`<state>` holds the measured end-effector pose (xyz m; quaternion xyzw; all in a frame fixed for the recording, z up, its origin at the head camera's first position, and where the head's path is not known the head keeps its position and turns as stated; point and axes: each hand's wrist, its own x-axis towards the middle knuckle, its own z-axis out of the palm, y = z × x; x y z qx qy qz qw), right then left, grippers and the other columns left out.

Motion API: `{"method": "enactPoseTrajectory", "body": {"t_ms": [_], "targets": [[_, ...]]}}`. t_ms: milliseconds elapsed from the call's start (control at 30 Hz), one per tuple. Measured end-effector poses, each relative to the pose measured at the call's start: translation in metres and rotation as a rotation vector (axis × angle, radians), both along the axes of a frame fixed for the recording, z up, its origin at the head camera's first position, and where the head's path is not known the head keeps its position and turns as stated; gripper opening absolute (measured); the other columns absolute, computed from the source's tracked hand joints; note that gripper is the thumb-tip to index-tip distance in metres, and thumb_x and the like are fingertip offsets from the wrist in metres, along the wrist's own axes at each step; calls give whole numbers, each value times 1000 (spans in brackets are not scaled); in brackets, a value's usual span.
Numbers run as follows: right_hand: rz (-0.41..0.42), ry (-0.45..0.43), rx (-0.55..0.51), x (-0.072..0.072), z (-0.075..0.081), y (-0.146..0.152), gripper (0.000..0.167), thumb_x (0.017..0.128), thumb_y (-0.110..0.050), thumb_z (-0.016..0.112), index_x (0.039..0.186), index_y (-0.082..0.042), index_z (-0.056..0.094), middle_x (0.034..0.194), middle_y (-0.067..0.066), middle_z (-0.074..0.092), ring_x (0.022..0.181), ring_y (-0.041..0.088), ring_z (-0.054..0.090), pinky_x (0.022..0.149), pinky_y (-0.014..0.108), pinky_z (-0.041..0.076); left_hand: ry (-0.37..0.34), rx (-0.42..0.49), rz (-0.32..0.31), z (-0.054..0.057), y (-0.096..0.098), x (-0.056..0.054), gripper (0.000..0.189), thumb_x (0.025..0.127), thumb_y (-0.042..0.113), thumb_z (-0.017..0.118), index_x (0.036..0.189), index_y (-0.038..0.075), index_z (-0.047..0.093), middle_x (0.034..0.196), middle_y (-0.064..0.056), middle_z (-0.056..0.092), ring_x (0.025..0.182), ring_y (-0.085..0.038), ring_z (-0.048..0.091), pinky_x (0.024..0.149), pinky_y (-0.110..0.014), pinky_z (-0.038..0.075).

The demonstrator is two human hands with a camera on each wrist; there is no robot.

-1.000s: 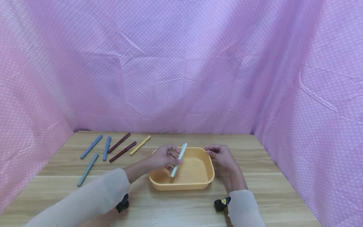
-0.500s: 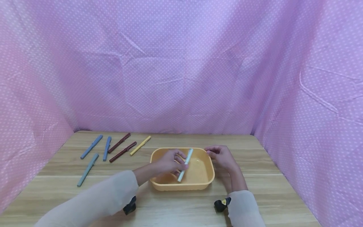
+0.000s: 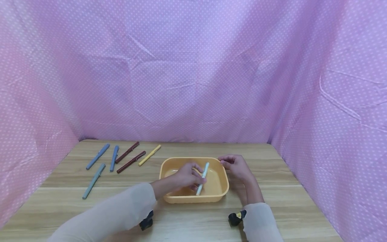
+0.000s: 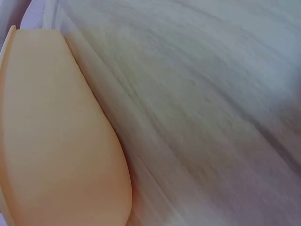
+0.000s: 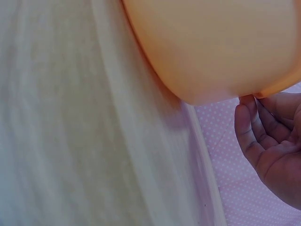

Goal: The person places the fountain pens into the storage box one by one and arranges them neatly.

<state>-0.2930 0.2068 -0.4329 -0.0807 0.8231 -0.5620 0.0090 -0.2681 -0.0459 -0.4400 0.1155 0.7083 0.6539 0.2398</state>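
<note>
We saw a person's left hand [image 3: 188, 176] pinching a slim, pale white, stick-shaped pen [image 3: 205, 171] between thumb and bent fingers, inside the outline of a yellow-orange, round-cornered rectangular plastic tray [image 3: 193, 199]. The pen slanted, its far end toward the right; we could not tell whether it touched the tray's floor. The right hand [image 3: 237, 166], fingers curled, gripped the tray's rim at the far right corner with its fingertips.

To the left of the tray, we counted six more slim pens on the light wood-grain table [image 3: 290, 201]: a long blue pen [image 3: 97, 156], a shorter-looking blue pen [image 3: 114, 158], two dark red pens [image 3: 131, 162], a yellow pen [image 3: 149, 155] nearest the tray and, closest to the person, a grey-green pen [image 3: 93, 181]. Behind the table, we saw pink-lilac cloth with white dots [image 3: 193, 74].
</note>
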Motion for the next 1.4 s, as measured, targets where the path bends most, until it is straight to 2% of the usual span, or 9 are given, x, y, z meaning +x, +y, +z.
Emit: {"method": "enactPoseTrajectory", "body": {"t_ms": [433,667,1067,1400], "targets": [[-3,-12,2,1,2,2,23,100,-7,65,118,6,71,112,19,73,99,28,72,85,32,61,-37,-66,-6,1,17,5,37,88,2,79,115,1,54,82,-16,70,55,-16,63,50,-24,57],[-10,-28,18,2,1,1,21,99,-7,66,117,3,72,111,15,74,98,25,72,88,33,60,-65,-84,-31,1,22,5,37,88,4,79,116,2,54,83,-17,71,58,-18,65,52,-24,58],[-2,-20,17,1,2,1,20,99,-6,66,116,3,73,111,15,74,100,25,72,88,32,60,-113,-66,94,-5,38,2,31,87,-5,76,110,-2,55,81,-21,69,61,-23,69,61,-35,64],[-7,-26,28,-1,0,1,21,100,-7,66,117,2,72,111,16,74,100,26,72,89,32,60,-147,-31,145,-2,48,8,28,86,-15,72,106,-5,55,76,-19,64,59,-23,68,61,-35,64]]}}
